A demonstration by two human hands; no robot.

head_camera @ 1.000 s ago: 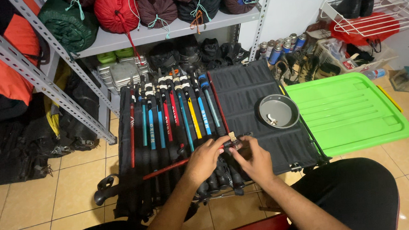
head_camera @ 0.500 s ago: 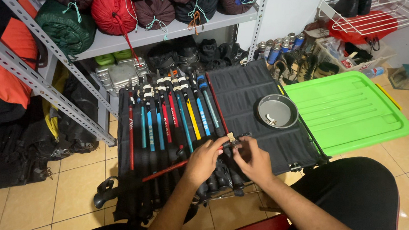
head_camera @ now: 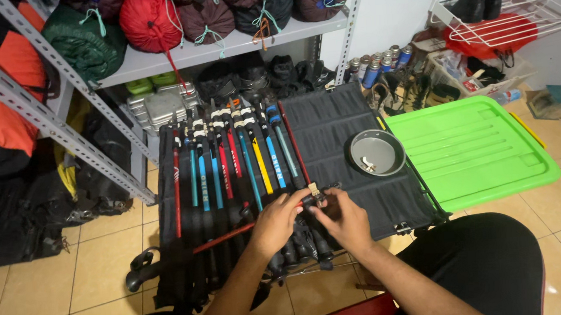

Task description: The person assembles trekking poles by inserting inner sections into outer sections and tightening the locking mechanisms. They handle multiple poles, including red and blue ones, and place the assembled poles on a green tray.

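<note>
My left hand (head_camera: 277,222) and my right hand (head_camera: 341,218) meet over a black mat (head_camera: 338,134) and together grip the end of a red and black trekking pole (head_camera: 217,238) that lies across my lap toward the left. A small tan clamp part (head_camera: 314,189) sticks up between my fingertips. Under and behind my hands, several trekking poles (head_camera: 241,160) in red, teal, blue and yellow lie side by side on the mat. A grey metal dish (head_camera: 377,152) with small parts in it sits on the mat to the right.
A bright green plastic lid (head_camera: 471,151) lies right of the mat. Metal shelving (head_camera: 220,50) holds stuffed sleeping bags (head_camera: 149,18), with grey metal boxes (head_camera: 162,106) and gas canisters (head_camera: 379,62) below. Dark bags (head_camera: 21,208) crowd the left floor. My black-trousered knee (head_camera: 479,262) is at lower right.
Both hands stay on the pole's end with small finger shifts. The view has barely moved.
</note>
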